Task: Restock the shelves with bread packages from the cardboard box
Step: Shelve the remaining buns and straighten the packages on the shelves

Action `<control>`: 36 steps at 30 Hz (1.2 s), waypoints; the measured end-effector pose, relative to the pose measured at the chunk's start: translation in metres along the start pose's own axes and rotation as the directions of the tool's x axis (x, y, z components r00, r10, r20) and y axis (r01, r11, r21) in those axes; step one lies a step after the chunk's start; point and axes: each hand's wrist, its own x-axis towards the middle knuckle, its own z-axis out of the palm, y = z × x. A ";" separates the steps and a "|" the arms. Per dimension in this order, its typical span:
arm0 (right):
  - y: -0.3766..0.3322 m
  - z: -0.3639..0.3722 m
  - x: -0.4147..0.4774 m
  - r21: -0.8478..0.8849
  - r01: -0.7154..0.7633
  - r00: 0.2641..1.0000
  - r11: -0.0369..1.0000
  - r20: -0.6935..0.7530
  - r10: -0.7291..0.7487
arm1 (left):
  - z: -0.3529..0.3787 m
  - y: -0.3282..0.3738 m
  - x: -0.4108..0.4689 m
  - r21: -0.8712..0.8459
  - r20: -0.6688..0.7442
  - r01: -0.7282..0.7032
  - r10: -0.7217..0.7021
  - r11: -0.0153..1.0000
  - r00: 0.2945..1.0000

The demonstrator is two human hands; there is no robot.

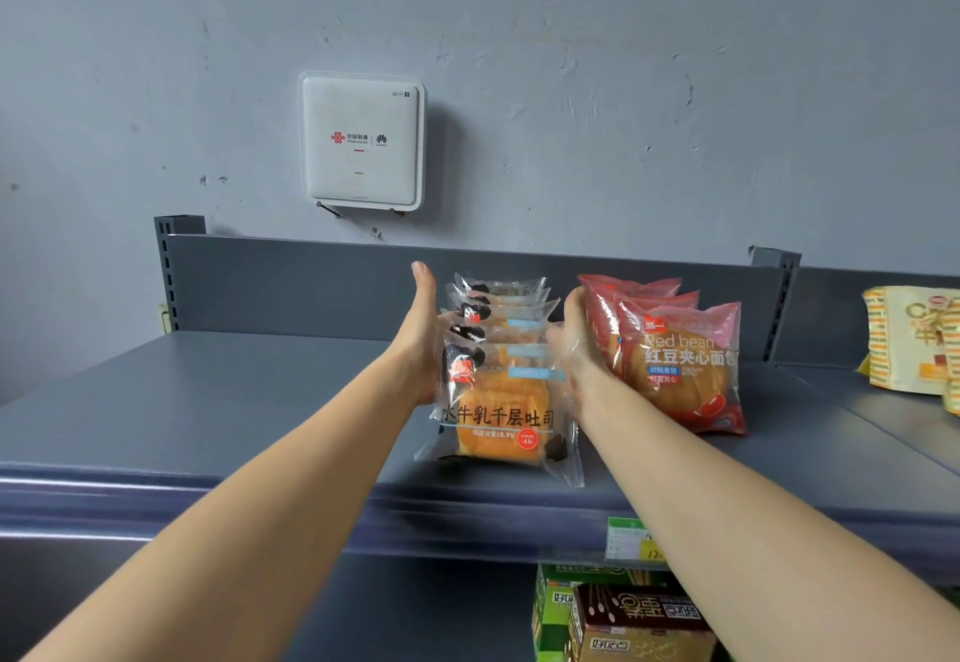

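Observation:
Several clear-wrapped toast bread packages stand in a front-to-back row on the grey top shelf. My left hand lies flat against the row's left side, fingers straight. My right hand presses the row's right side, between it and the red bean bread packages, which stand in their own row just to the right. The row is squeezed between both palms. The cardboard box is out of view.
A white wifi router hangs on the wall above the shelf back panel. Yellow striped snack bags stand at the far right. Green and brown snack boxes fill the lower shelf. A price tag sits on the shelf edge.

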 end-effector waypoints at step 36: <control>0.010 0.013 -0.043 0.016 0.175 0.983 0.984 -0.065 -0.173 | -0.042 -0.021 -0.033 0.553 0.407 -0.307 0.071 0.774 0.911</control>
